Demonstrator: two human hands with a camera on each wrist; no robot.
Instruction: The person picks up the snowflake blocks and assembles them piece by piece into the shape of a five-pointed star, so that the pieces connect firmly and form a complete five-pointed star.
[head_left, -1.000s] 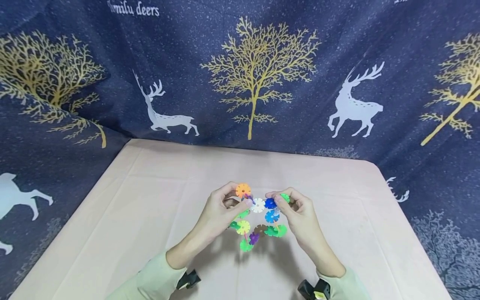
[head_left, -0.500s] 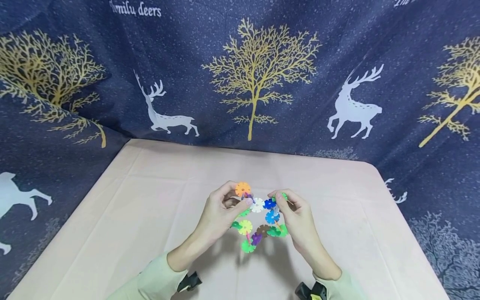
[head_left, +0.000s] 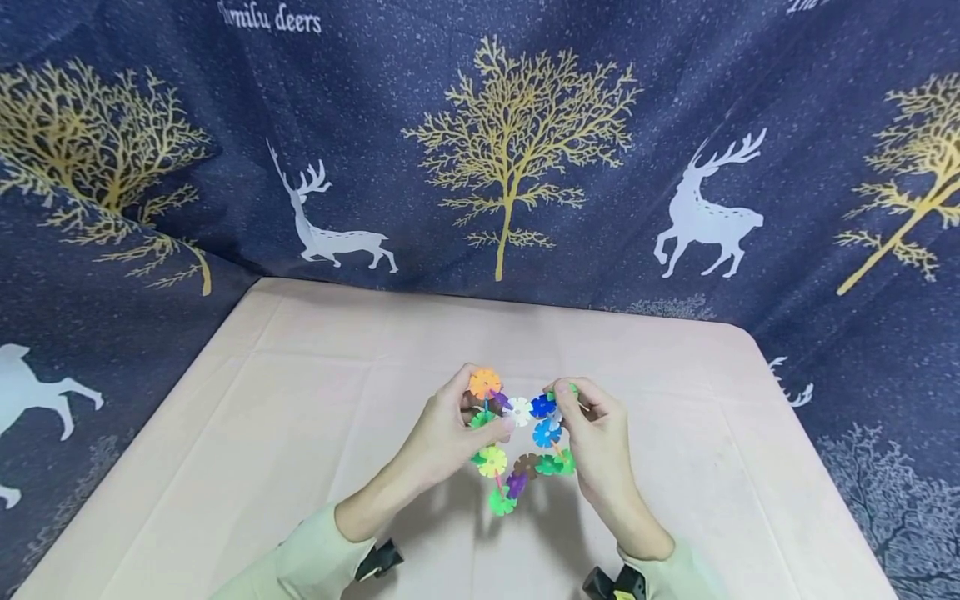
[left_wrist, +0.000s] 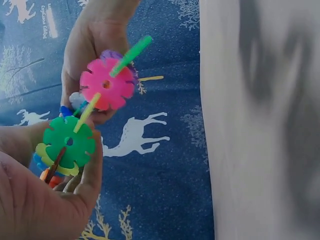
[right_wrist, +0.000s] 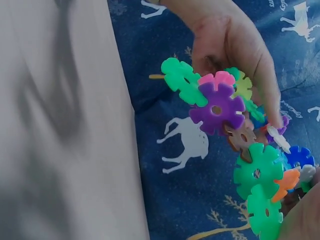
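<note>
Notched plastic snowflake discs of several colours are joined edge to edge into a ring held up above the table. My left hand grips its left upper side, fingers behind the orange disc and thumb below the white disc. On the other side my right hand pinches a green disc beside the dark blue disc. The lower discs hang free, among them a yellow disc, a brown disc and a purple disc. A pink disc shows in the left wrist view.
The table has a pale pink cloth, with shadows of both hands on it. A dark blue curtain printed with deer and trees hangs behind and along the sides. Black wrist devices sit at both sleeves.
My left thumb has shifted down and right, showing more of the green disc under the orange one. The ring's lower discs have moved slightly down and right. My right hand keeps its pinch.
</note>
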